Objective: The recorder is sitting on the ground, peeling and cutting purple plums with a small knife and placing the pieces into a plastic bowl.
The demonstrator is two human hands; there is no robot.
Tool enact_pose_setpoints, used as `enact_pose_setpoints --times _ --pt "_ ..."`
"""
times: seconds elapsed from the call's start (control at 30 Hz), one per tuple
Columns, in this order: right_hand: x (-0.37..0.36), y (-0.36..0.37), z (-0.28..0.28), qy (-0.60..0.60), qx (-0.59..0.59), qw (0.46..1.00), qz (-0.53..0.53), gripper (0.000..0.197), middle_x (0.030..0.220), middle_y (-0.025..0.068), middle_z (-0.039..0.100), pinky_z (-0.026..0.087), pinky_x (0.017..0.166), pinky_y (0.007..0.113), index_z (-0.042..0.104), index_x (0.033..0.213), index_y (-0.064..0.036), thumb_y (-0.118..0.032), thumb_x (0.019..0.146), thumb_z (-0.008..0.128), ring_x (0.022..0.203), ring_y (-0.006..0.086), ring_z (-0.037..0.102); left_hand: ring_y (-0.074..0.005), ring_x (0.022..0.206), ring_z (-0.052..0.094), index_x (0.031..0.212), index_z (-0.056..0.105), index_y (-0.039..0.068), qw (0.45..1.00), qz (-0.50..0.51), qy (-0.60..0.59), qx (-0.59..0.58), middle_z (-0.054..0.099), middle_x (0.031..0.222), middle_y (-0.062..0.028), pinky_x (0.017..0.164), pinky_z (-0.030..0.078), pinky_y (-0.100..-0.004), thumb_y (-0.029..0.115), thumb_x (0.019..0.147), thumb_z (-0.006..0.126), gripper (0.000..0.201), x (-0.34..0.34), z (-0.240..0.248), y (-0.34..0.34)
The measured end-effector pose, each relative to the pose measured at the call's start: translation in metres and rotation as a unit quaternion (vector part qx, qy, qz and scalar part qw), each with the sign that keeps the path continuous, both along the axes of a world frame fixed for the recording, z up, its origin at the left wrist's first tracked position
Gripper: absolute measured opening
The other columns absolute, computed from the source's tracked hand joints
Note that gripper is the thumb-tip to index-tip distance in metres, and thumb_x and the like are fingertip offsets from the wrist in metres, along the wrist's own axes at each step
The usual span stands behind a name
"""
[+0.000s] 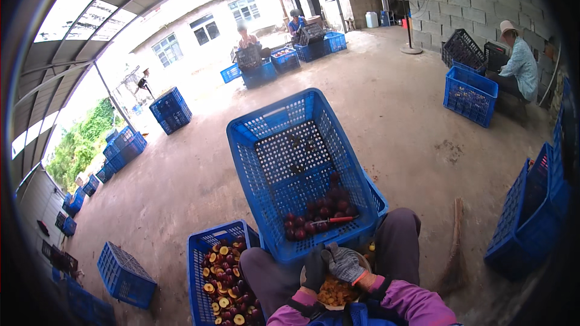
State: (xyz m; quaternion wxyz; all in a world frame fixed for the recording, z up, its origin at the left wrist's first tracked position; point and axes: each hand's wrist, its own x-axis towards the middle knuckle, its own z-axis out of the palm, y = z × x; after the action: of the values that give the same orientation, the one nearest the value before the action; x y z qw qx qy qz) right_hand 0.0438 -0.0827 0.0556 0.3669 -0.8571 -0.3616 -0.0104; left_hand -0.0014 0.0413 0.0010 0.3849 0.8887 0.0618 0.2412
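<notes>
My left hand [312, 271], in a dark glove, and my right hand [346, 264], in a grey knit glove, meet above a bowl [334, 306] in my lap. Both have curled fingers; whatever lies between them is hidden. Wet orange-yellow pieces [335, 293] fill the bowl. Just beyond my hands a blue crate [246, 163] leans toward me, with dark red plums [323, 208] gathered at its near end. On those plums lies a slim tool with a red handle [341, 220]. Halved and whole plums [226, 278] fill another crate [192, 265] by my left knee.
Stacked blue crates [519, 229] stand at the right, near a broom [456, 241]. An overturned crate [125, 274] sits at the left, with more along that side. One person [519, 66] sits by the block wall; two others [248, 39] work among crates at the back. A fan [409, 24] stands there.
</notes>
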Motion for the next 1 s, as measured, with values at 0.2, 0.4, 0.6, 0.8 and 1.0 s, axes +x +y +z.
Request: enact_pose_setpoints --times 0.2,0.4,0.6,0.8,1.0 --pt "0.02 -0.009 -0.012 -0.065 -0.116 0.989 0.058 0.037 0.111 0.0243 0.05 0.043 0.078 0.038 0.043 0.116 0.0049 -0.009 0.082 0.037 0.091 0.0335 0.052 -0.0208 0.069 0.05 0.084 0.05 -0.001 0.938 0.07 0.058 -0.335 0.05 0.071 -0.0119 0.064 0.04 -0.0338 0.026 0.09 0.042 0.029 0.014 0.034 -0.021" --pt "0.018 -0.011 0.001 0.09 0.018 0.995 0.035 0.027 0.097 0.0189 0.057 0.043 0.081 0.039 0.05 0.104 -0.0014 -0.015 0.091 0.031 0.091 0.0341 0.056 -0.0132 0.065 0.048 0.079 0.051 0.003 0.962 -0.002 0.068 -0.266 0.048 0.07 -0.0052 0.057 0.039 -0.029 0.029 0.09 0.044 0.03 -0.005 0.04 -0.018" --pt "0.005 -0.007 -0.003 0.119 0.05 0.992 -0.013 0.02 0.097 0.0132 0.054 0.045 0.063 0.039 0.051 0.097 -0.0068 -0.022 0.088 0.04 0.077 0.0335 0.057 -0.0123 0.063 0.047 0.078 0.05 0.0 0.964 0.035 0.087 -0.249 0.047 0.067 -0.0026 0.056 0.037 -0.0277 0.022 0.089 0.048 0.025 0.001 0.065 -0.029" --pt "0.0 0.003 -0.035 -0.165 0.013 0.986 -0.034 0.017 0.089 0.0137 0.051 0.044 0.054 0.04 0.049 0.095 -0.0077 -0.02 0.086 0.042 0.071 0.0297 0.056 -0.0074 0.064 0.038 0.079 0.052 -0.001 0.919 0.125 0.013 -0.373 0.044 0.066 -0.0016 0.057 0.034 -0.0244 0.019 0.09 0.046 0.024 0.007 0.042 -0.033" --pt "0.001 0.005 0.011 0.09 -0.152 0.983 0.038 0.039 0.117 0.0247 0.046 0.049 0.068 0.039 0.046 0.118 -0.0022 -0.014 0.081 0.045 0.089 0.0318 0.057 -0.01 0.063 0.041 0.08 0.052 -0.003 0.917 0.134 0.014 -0.375 0.048 0.067 -0.0049 0.058 0.036 -0.0255 0.016 0.091 0.044 0.023 0.005 0.036 -0.026"
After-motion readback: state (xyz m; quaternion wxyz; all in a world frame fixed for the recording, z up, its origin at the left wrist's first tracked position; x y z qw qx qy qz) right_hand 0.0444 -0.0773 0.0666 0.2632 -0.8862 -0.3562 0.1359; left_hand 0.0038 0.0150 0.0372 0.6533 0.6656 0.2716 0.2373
